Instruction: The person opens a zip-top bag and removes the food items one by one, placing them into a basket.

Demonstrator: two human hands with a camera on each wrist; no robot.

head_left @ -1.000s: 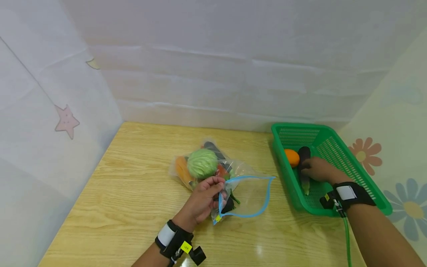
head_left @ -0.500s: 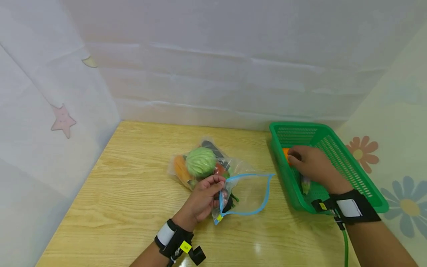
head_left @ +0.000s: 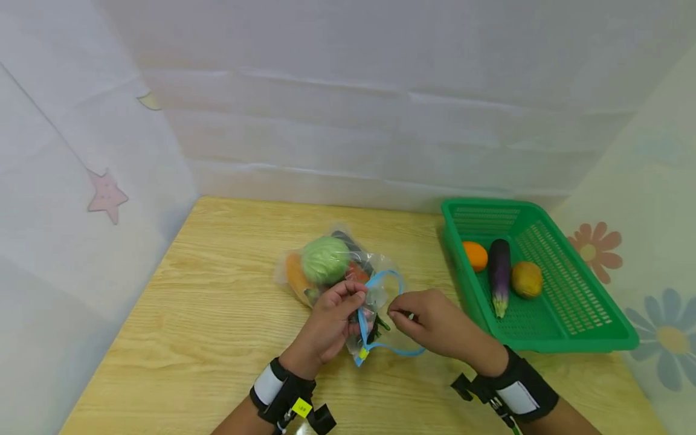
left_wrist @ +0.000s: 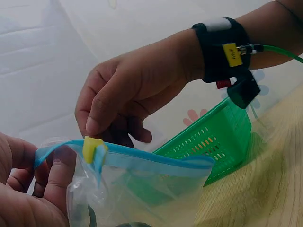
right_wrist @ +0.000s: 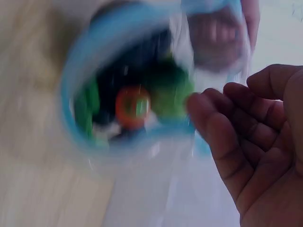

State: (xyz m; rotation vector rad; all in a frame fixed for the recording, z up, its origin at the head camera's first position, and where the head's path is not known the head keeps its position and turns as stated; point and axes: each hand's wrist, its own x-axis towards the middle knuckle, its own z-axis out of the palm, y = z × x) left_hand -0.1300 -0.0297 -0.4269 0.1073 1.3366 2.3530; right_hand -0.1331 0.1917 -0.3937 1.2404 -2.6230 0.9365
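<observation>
My left hand (head_left: pixel 328 323) pinches the rim of a clear zip bag (left_wrist: pixel 142 182) with a blue zip edge and a yellow slider (left_wrist: pixel 90 150). The bag lies on the table with its mouth spread. Through the plastic show a green cabbage (head_left: pixel 325 260), an orange long vegetable (head_left: pixel 296 277), something long and dark (head_left: pixel 352 244) and a red tomato (right_wrist: pixel 132 106). At the right side of the bag's mouth is my right hand (head_left: pixel 437 323), its fingers loosely curved with nothing visible between them in the blurred right wrist view.
A green plastic basket (head_left: pixel 576 293) stands on the right of the wooden table (head_left: pixel 206 290). It holds an orange (head_left: pixel 475 256), a purple eggplant (head_left: pixel 499 272) and a yellow-brown round fruit (head_left: pixel 526 280). A pale cloth wall (head_left: pixel 326 121) rises behind the table.
From the basket, my right hand has moved left to the bag's mouth. The round fruit is now uncovered. The bag's mouth looks narrower; my left hand keeps its pinch.
</observation>
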